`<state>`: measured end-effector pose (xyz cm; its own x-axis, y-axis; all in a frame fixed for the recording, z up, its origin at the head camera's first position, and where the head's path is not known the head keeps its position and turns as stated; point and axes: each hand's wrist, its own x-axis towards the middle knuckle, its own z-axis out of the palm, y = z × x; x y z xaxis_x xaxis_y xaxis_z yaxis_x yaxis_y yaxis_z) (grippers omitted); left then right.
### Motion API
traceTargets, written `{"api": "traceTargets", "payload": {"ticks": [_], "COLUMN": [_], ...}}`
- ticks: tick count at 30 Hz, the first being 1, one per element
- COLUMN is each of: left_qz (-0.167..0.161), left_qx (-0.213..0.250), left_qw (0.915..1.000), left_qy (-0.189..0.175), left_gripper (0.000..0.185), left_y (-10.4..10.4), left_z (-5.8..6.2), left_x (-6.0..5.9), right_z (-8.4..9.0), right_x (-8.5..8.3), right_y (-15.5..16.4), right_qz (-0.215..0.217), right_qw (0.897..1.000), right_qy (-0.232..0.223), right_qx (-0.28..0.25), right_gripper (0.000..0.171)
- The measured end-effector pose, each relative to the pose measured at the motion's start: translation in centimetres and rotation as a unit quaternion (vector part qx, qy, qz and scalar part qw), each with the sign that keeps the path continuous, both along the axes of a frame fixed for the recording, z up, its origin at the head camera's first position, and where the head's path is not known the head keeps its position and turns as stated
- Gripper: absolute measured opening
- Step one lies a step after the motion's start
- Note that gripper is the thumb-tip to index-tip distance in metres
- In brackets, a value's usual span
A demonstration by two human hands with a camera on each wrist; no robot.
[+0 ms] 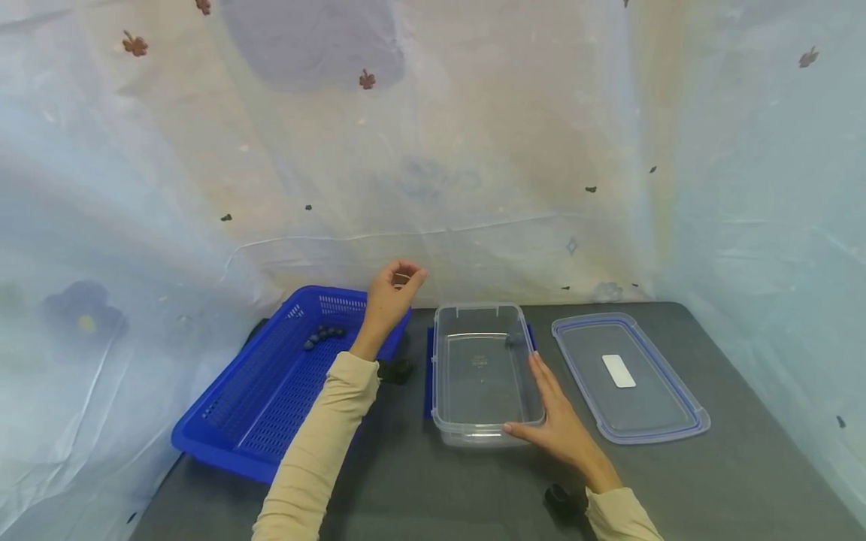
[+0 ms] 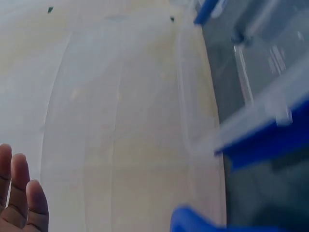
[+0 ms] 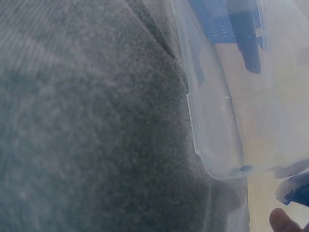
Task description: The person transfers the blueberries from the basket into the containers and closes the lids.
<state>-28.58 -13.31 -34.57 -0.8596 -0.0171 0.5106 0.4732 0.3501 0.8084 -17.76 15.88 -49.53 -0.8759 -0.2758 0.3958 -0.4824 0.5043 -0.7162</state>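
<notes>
Left hand (image 1: 392, 300) is raised, its grip I cannot tell; right hand (image 1: 563, 422) touches plastic container (image 1: 472, 430) with straight fingers.

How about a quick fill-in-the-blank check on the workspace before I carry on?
1. The plastic basket is coloured ____.
2. In the head view, the plastic basket lies to the ____ of the clear container.
3. The hand touching the clear container is the person's ____ one.
4. The white rectangular label is on the ____.

Missing words: blue; left; right; lid.
</notes>
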Motion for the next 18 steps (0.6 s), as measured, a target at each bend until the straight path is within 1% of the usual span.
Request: {"api": "traceTargets", "payload": {"ticks": [3, 7, 10, 14, 18], "left_qz": [0.016, 0.046, 0.073, 0.106, 0.151], "left_qx": [0.002, 0.005, 0.010, 0.025, 0.030], "left_qw": [0.9998, 0.9987, 0.9973, 0.9938, 0.9873], "left_qy": [0.013, 0.022, 0.007, -0.022, -0.039], "left_gripper": [0.020, 0.020, 0.022, 0.026, 0.024], "left_y": [-1.8, -4.5, -6.3, -8.3, -10.0], "left_z": [-0.1, -0.7, -1.4, -2.6, -4.1], "left_x": [0.0, -0.3, -0.5, -0.9, -1.5], "right_z": [0.0, 0.0, -0.2, -0.3, -0.3], "right_x": [0.0, 0.0, -0.1, -0.1, -0.1], "right_y": [0.0, 0.0, 0.0, 0.0, 0.0], "right_qz": [-0.002, 0.000, 0.001, -0.002, -0.002], "right_qw": [1.000, 1.000, 1.000, 1.000, 1.000], "right_qy": [-0.001, -0.002, -0.001, 0.001, 0.001], "right_qx": [-0.002, -0.006, -0.009, -0.008, -0.005], "right_gripper": [0.116, 0.116, 0.116, 0.117, 0.116]}}
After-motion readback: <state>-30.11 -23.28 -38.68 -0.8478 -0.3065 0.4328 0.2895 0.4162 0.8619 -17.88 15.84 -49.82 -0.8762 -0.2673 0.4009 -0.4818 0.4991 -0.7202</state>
